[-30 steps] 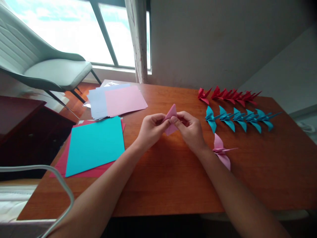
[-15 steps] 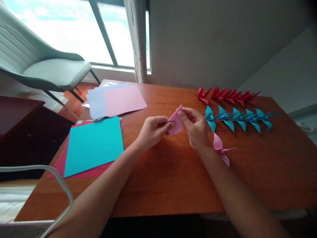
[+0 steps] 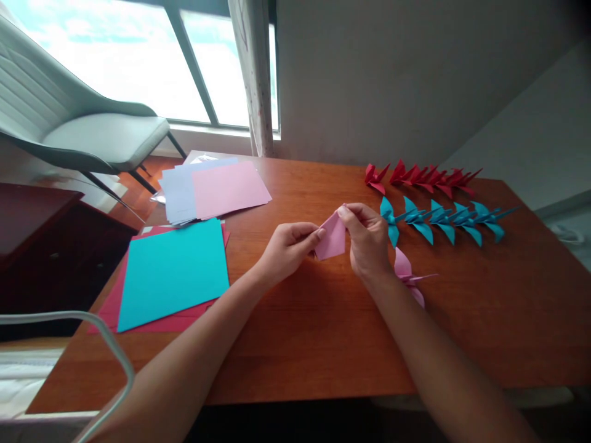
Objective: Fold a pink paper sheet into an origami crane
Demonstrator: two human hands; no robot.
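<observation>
Both my hands hold a small folded pink paper (image 3: 332,237) just above the middle of the wooden table (image 3: 300,344). My left hand (image 3: 289,246) pinches its left edge between thumb and fingers. My right hand (image 3: 367,240) grips its upper right corner with curled fingers. A finished pink paper crane (image 3: 409,274) lies on the table right behind my right wrist, partly hidden by it.
A row of blue paper cranes (image 3: 443,221) and a row of red paper cranes (image 3: 422,175) lie at the right rear. A teal sheet (image 3: 173,271) on red sheets and a pink and lilac stack (image 3: 215,191) lie left. A grey chair (image 3: 87,132) stands by the window.
The folded pink paper has turned and tilted to the right, from standing point-up to lying flatter. My right hand has shifted right to its upper corner; my left hand stays at the left edge.
</observation>
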